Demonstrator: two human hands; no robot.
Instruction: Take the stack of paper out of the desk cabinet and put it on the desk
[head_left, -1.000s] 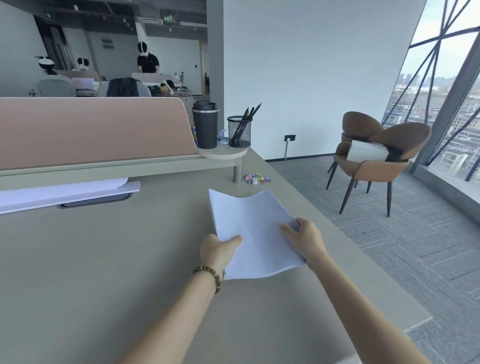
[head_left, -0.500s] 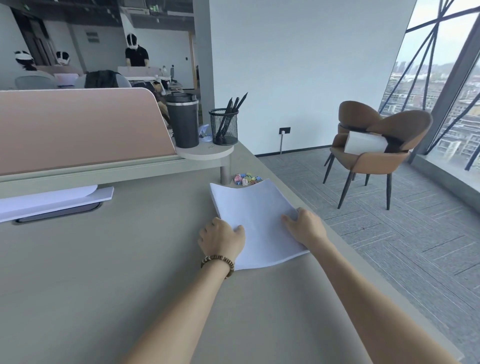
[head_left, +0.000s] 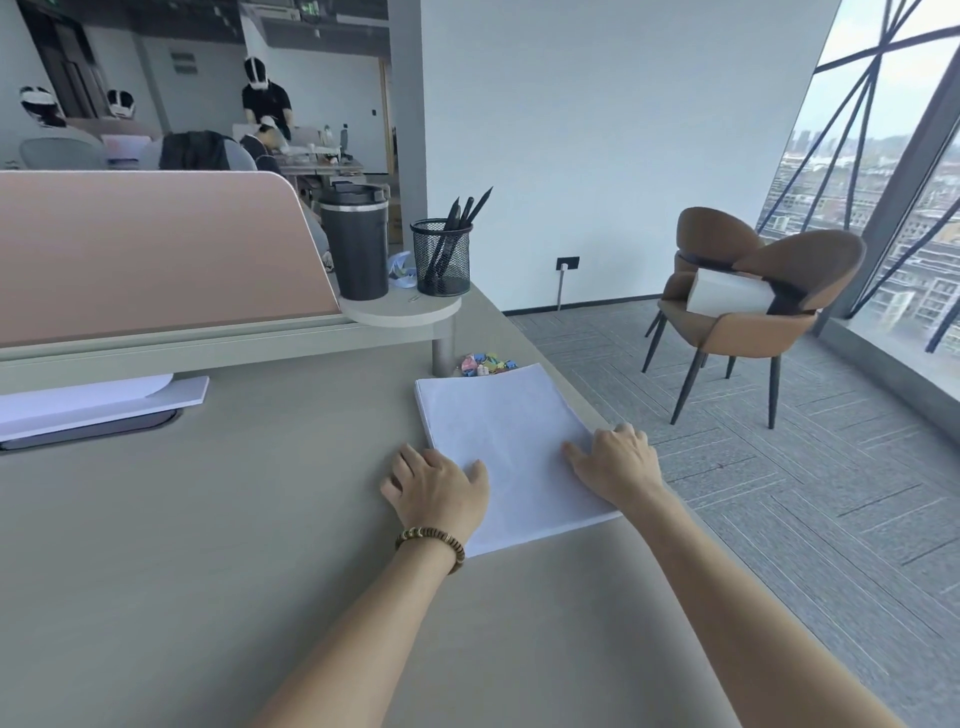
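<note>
The white stack of paper (head_left: 511, 447) lies flat on the beige desk (head_left: 234, 519), near its right edge. My left hand (head_left: 436, 491), with a bead bracelet at the wrist, rests across the stack's left edge, thumb on the top sheet and fingers on the desk beside it. On the opposite edge sits my right hand (head_left: 615, 462), thumb on the paper, fingers spread past the edge. Neither hand lifts the stack. The desk cabinet is out of view.
Behind the stack lie coloured clips (head_left: 485, 362) under a small round shelf (head_left: 400, 312) with a dark tumbler (head_left: 356, 244) and a mesh pen cup (head_left: 441, 257). A pink divider (head_left: 156, 254) runs along the back, with a white board (head_left: 98, 402) below it. Brown chairs (head_left: 748, 306) stand right.
The stack went from curled up in both hands to lying flat on the desk. My hands loosened and now rest across its side edges.
</note>
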